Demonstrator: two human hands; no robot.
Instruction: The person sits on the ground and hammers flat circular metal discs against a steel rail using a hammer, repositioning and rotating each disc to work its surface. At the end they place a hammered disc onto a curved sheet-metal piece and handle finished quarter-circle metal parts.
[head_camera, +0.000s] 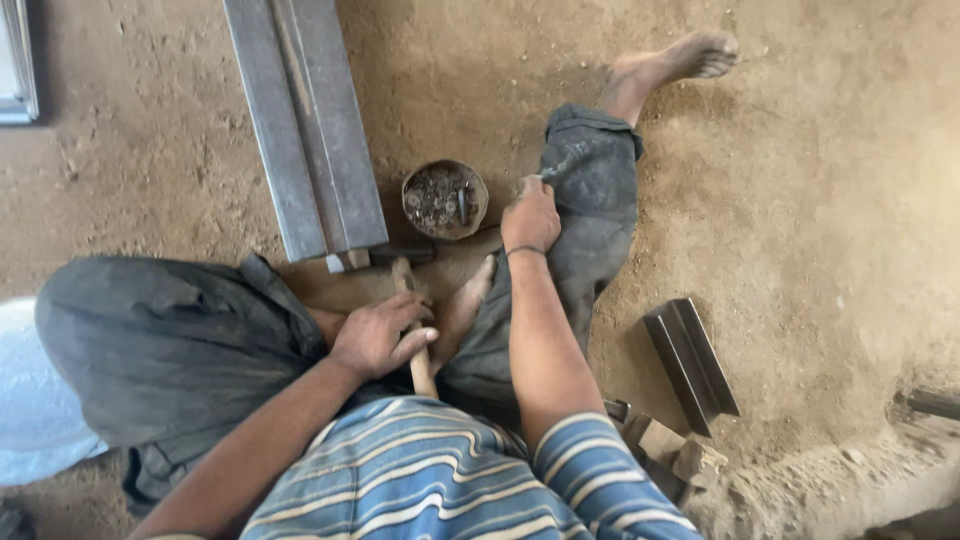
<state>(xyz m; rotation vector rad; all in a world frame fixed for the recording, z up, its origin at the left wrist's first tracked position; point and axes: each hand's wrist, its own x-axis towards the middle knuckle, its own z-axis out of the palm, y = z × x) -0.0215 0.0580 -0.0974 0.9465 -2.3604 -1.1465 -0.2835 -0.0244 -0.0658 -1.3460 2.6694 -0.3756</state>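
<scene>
The wooden hammer handle (418, 345) lies between the seated person's legs, its long axis running from just in front of the striped shirt away from the body, toward the dark hammer head (410, 252) that rests on the dirt floor (820, 200) just beside the cut ends of the long grey metal channels (305, 120). The left hand (380, 335) is the one on it: its fingers are wrapped closed around the middle of the handle, thumb side toward the head. The right hand (530, 215) lies farther out, well clear of the handle, at the right knee, fingers curled and pinching what looks like a small metal piece (540, 177); its kind cannot be told. A round bowl of small metal bits (445, 200) sits between the hammer head and the right hand. A short angled steel offcut (690, 362) lies apart on the right.
</scene>
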